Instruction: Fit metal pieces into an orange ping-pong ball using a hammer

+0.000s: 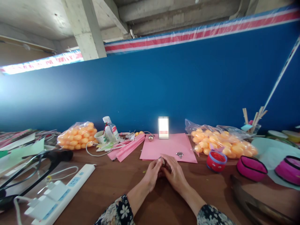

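Near the far left corner of the pink paper (pixel 168 144) sits a round, shiny metallic piece (pixel 150 137), too small to identify; to my eye it could roll if nudged. Right of it, my left hand (pixel 150 177) comes in over the brown table (pixel 124 200), thumb and fingertips pinched on a small, dark, partly shiny piece (pixel 163 161). It is between my hands, just by the middle of the paper's near edge. I judge it light and fiddly, easy to drop, and best taken by its rim with fingertips rather than a full grip; whether it is stiff or soft, I cannot tell. My fingers cover most of it, so its shape and underside are hidden. My right hand (pixel 175 177) closes on the other side, its fingers curled over and its fingertips partly out of sight. Beyond that hand, inside the near right corner of the paper, lies a little cluster of silvery bits (pixel 179 154); they look loose and slippery, and I cannot count them.
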`<move>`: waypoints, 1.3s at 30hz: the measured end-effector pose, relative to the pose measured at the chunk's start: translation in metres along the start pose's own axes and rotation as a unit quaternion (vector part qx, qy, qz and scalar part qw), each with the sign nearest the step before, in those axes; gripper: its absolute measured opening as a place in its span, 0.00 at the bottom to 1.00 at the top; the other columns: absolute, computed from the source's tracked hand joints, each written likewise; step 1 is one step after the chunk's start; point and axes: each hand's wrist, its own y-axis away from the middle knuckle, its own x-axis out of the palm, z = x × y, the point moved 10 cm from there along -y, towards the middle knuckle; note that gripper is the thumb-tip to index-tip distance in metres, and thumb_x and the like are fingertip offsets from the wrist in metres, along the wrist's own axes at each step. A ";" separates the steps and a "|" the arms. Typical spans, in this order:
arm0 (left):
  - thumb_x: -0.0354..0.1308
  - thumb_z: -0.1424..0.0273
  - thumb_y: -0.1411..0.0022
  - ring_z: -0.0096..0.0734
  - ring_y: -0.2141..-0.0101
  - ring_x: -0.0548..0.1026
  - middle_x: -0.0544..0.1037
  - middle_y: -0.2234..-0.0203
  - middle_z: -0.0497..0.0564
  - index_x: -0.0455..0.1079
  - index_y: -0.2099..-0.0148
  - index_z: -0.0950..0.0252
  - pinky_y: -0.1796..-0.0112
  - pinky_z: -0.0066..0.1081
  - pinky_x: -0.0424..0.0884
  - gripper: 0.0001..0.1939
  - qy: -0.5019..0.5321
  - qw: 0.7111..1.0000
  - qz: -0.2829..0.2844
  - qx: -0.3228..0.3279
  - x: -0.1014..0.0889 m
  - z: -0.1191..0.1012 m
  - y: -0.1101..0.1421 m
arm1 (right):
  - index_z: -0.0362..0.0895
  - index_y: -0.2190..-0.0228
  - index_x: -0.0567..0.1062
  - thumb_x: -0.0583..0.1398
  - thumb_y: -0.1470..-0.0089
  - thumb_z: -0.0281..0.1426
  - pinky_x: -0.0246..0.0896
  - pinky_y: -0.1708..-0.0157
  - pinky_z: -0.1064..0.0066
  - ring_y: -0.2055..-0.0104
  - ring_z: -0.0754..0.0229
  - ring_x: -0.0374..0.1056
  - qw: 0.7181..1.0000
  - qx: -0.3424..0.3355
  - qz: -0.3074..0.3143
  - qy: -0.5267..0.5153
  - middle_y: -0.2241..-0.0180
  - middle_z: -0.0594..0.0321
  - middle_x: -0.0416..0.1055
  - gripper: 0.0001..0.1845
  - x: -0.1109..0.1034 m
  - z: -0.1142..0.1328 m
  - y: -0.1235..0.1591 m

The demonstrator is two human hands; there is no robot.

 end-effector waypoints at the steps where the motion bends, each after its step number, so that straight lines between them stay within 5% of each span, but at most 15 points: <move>1: 0.52 0.56 0.47 0.28 0.74 0.71 0.74 0.72 0.55 0.69 0.64 0.70 0.71 0.29 0.67 0.20 -0.003 1.000 -0.001 -0.001 0.001 0.000 0.001 | 0.48 0.52 0.65 0.54 0.55 0.22 0.57 0.52 0.60 0.52 0.55 0.60 1.000 0.001 0.000 -0.002 0.54 0.58 0.66 0.25 0.000 0.000 0.000; 12: 0.52 0.61 0.45 0.30 0.68 0.68 0.71 0.71 0.50 0.67 0.63 0.66 0.62 0.29 0.64 0.14 -0.114 0.985 -0.003 0.132 -0.002 -0.020 0.003 | 0.48 0.60 0.70 0.58 0.55 0.26 0.61 0.60 0.63 0.60 0.55 0.64 0.999 -0.008 -0.026 0.033 0.63 0.59 0.71 0.17 -0.006 0.011 -0.001; 22: 0.52 0.58 0.46 0.27 0.73 0.65 0.69 0.76 0.48 0.67 0.66 0.67 0.68 0.27 0.62 0.16 -0.103 0.989 -0.034 0.099 -0.008 -0.011 -0.001 | 0.47 0.54 0.66 0.57 0.58 0.24 0.60 0.54 0.61 0.54 0.54 0.61 0.999 -0.025 -0.019 0.044 0.56 0.57 0.66 0.25 -0.004 0.019 0.001; 30: 0.53 0.58 0.47 0.27 0.72 0.66 0.70 0.75 0.48 0.67 0.67 0.67 0.67 0.27 0.63 0.16 -0.088 0.991 -0.023 0.098 -0.007 -0.014 0.000 | 0.46 0.56 0.68 0.55 0.57 0.23 0.59 0.54 0.60 0.54 0.54 0.62 0.999 -0.028 0.002 0.026 0.58 0.56 0.68 0.23 -0.001 0.022 0.000; 39: 0.57 0.62 0.49 0.31 0.68 0.69 0.72 0.70 0.50 0.67 0.60 0.65 0.64 0.29 0.64 0.16 -0.125 0.983 -0.020 0.134 -0.006 -0.023 0.003 | 0.46 0.61 0.68 0.56 0.54 0.28 0.61 0.58 0.62 0.58 0.54 0.64 0.998 -0.004 -0.052 0.039 0.61 0.57 0.70 0.15 -0.012 0.010 0.001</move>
